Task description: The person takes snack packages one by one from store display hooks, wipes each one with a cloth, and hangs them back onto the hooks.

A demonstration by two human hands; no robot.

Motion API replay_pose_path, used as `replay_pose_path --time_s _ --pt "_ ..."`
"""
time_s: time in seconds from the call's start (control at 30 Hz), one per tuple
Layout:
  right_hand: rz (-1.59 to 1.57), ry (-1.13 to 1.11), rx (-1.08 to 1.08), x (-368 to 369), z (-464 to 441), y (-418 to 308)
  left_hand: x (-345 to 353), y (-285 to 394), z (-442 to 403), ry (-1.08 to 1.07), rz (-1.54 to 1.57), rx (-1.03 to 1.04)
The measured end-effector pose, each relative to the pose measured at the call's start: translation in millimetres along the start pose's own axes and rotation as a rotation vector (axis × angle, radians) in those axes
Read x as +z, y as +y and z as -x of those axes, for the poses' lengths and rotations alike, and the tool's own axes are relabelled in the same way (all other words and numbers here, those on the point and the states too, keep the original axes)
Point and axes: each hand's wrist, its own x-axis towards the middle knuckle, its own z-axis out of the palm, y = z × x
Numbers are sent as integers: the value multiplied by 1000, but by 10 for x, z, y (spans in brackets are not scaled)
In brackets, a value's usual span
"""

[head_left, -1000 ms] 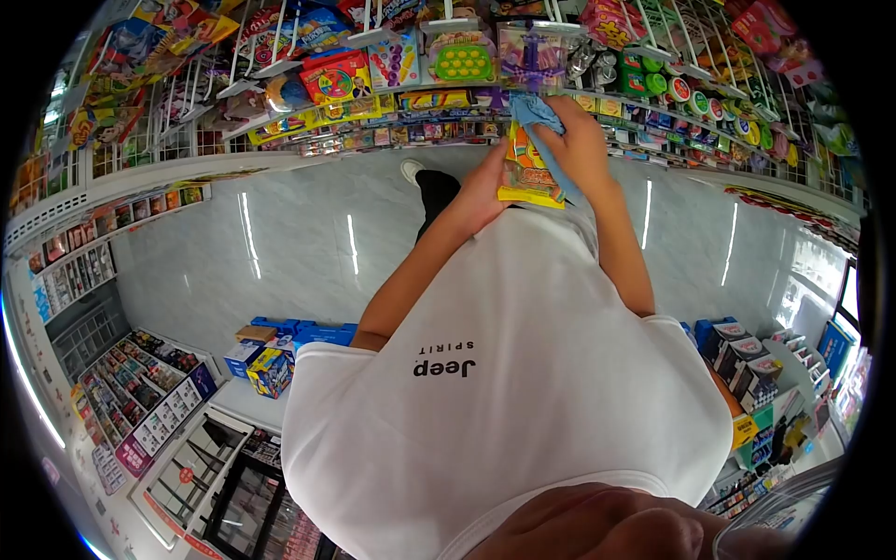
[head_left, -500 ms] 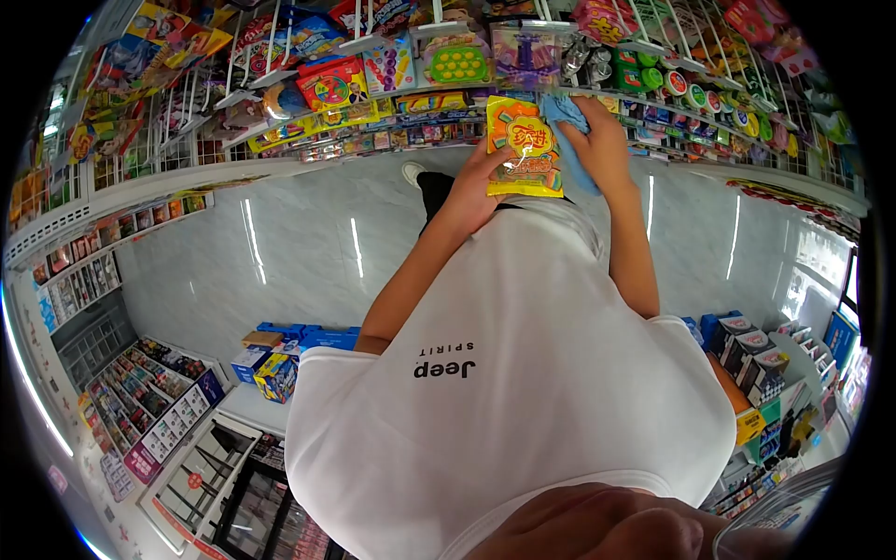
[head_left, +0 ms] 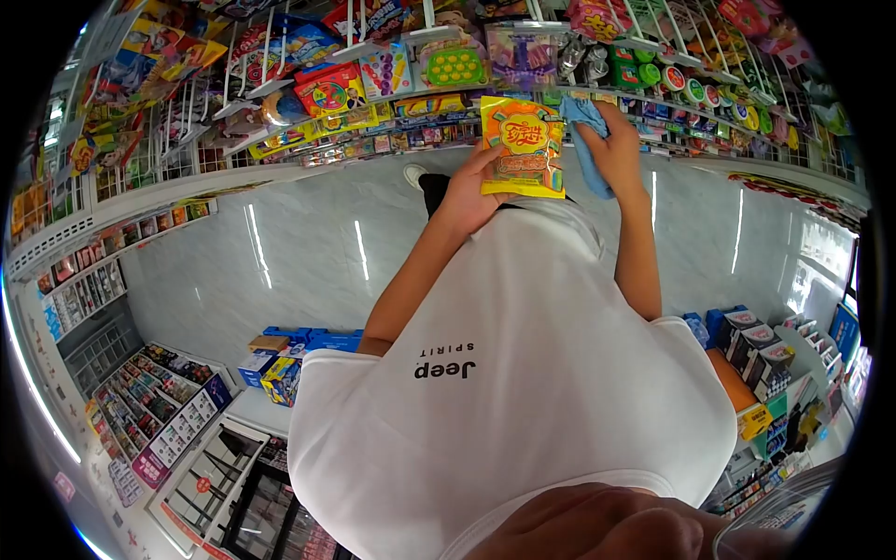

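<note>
My left hand (head_left: pixel 469 194) is closed on the left edge of a yellow and orange candy bag (head_left: pixel 525 149), its thumb lying over the front. The bag is upright with its printed face toward me, in front of the candy shelves. To its right, my right hand (head_left: pixel 616 157) is closed around a crumpled light blue cloth (head_left: pixel 588 140), part of which hangs down below the fingers. A narrow gap separates the cloth from the bag.
Shelves of packaged sweets (head_left: pixel 448 67) with white hooks curve across the front. Grey floor (head_left: pixel 308 224) lies between them and me. Blue boxes (head_left: pixel 294 350) stand behind on the left, a card display (head_left: pixel 159 392) beyond them, and stacked cartons (head_left: pixel 751 345) behind on the right.
My right hand has moved slightly right with the blue cloth, away from the bag's edge. The candy bag has turned a little, showing its front more squarely.
</note>
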Motion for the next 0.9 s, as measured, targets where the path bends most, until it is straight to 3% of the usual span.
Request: replay_pose_path --time_s 0.17,0.3,0.4,0.5,0.6,0.77,0.9 --pt "7 17 18 26 77 130 -53 64 -38 -46 155 -82" --pt "-94 43 83 3 111 -10 -29 24 -31 -47 -5 28" --pt "-399 -10 284 47 120 -39 -68 -20 -64 -58 0 58" --pt "-909 79 742 120 117 -243 -35 -30 -45 -91 99 46" --pt "-1036 36 825 218 153 -254 5 10 -17 -157 193 6" --pt "-1079 -67 811 338 262 -419 -106 -69 -28 -92 173 -16" --pt "-1156 -62 730 416 304 -555 -63 -88 -54 -123 -184 -26"
